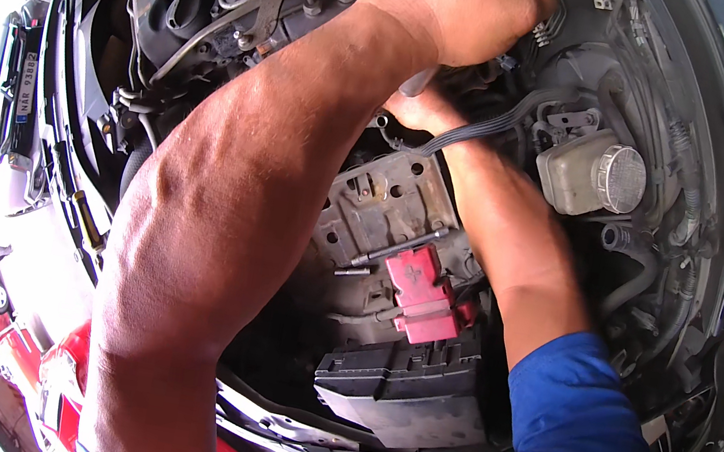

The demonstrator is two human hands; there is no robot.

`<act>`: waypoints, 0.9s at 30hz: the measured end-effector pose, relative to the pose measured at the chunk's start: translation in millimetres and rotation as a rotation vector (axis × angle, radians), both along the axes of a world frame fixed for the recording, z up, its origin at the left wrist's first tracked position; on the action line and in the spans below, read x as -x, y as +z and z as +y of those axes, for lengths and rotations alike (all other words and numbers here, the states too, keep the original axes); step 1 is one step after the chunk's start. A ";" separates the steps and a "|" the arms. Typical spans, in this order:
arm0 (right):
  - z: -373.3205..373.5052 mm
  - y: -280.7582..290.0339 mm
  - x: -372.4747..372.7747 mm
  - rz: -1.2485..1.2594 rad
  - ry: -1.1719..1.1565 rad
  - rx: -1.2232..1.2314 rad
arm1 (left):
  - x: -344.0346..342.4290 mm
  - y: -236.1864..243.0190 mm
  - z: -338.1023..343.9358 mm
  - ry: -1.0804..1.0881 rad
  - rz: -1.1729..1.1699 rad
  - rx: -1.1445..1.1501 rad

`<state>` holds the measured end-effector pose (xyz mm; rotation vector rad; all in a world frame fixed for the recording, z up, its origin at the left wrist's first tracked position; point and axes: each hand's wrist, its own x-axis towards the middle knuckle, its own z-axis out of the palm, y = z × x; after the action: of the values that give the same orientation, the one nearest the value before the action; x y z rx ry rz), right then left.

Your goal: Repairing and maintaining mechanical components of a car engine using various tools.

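Note:
My left hand is closed, reaching over the rear of the engine bay at the top of the view. Its curled fingers are turned away, and what they hold, if anything, is hidden. My right hand lies lower, beneath my left wrist, with its fingers mostly hidden. A smooth grey rounded piece shows between the two, its kind unclear. Below them is a dirty metal tray with holes. A slim metal extension bar and a short socket-like piece lie by its near edge.
A red plastic cover sits above a black box at the front. Right of my right forearm are a fluid reservoir and an open hose end. Dark cables cross that forearm. Metal pipes run over the engine.

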<state>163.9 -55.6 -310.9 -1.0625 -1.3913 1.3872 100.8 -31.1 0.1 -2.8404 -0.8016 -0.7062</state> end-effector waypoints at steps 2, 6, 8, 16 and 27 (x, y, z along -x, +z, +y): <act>-1.6 1.2 -9.4 -0.045 -0.001 0.002 | -4.8 6.0 -2.4 -0.063 -0.104 0.117; -2.8 2.2 -19.1 -0.136 0.001 0.005 | -21.7 29.9 -18.7 0.217 -0.592 0.929; -2.5 3.8 -20.8 -0.175 0.007 0.004 | -20.8 34.4 -19.2 0.237 -0.566 0.967; -1.2 12.6 -27.6 -0.354 0.022 -0.020 | -23.1 1.7 3.3 0.026 -0.103 0.338; 3.0 3.7 -20.2 0.016 -0.088 -0.044 | -9.9 6.1 -10.7 0.057 -0.663 0.836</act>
<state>184.1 -52.6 -307.2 -1.0686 -1.3413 1.2935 110.8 -41.8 6.1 -3.2342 -1.5696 -1.6887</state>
